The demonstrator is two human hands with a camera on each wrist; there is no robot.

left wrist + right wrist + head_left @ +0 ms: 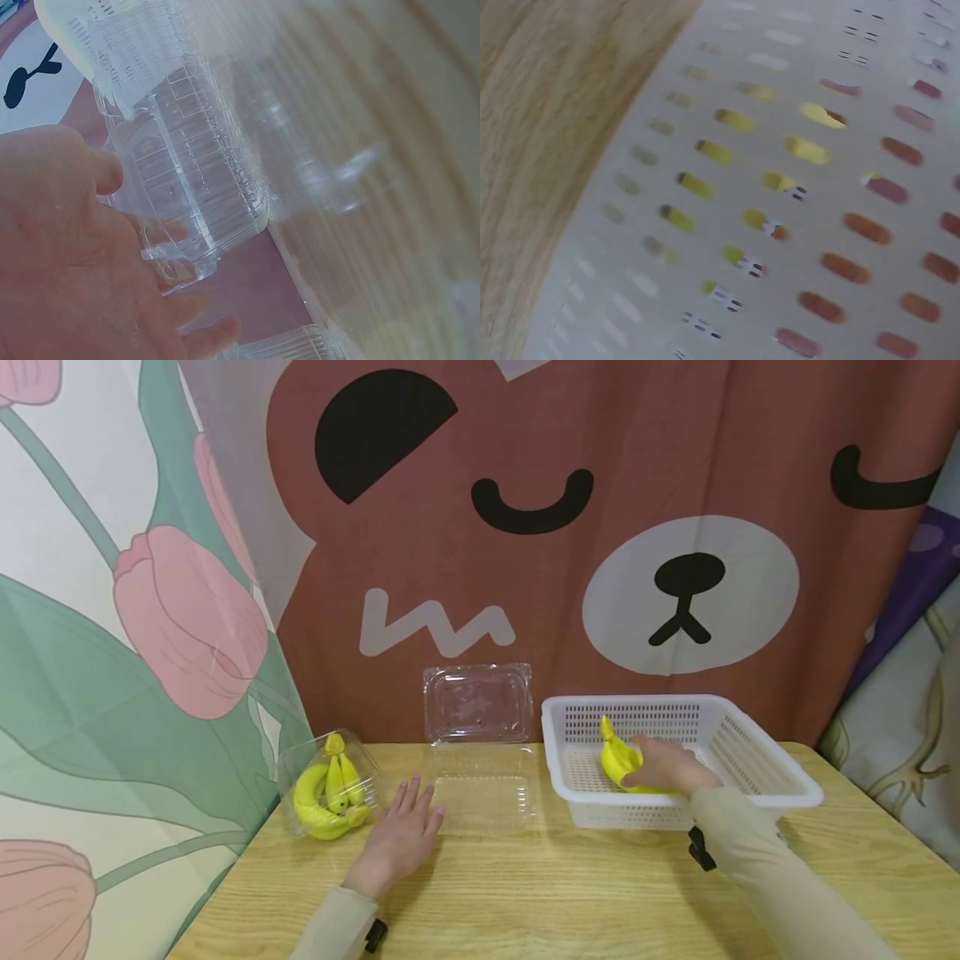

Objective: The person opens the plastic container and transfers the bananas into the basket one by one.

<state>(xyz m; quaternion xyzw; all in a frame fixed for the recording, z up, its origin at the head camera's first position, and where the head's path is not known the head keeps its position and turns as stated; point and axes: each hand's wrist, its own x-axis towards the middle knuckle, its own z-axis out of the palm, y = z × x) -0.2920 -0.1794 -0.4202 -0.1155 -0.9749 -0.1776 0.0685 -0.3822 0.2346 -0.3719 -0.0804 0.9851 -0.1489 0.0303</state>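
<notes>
In the head view my right hand (663, 764) reaches into the white basket (622, 814), fingers and thumb around yellow bananas (617, 758) whose stem points up. The right wrist view shows the slotted basket wall (652, 225) with yellow behind its slots; the hand itself is hidden there. My left hand (399, 839) is spread with straight fingers over the wood, beside an opened clear plastic clamshell box (480, 810). Its lid (477, 703) stands up at the back. In the left wrist view the same hand (67, 247) overlaps the clear plastic (187, 150).
Left of my left hand, a second clear clamshell box (367, 760) holds more yellow bananas (315, 802). The wooden table (540, 902) ends at the back against a curtain (420, 543) with a bear print. Another curtain (187, 627) with tulips hangs along the left side.
</notes>
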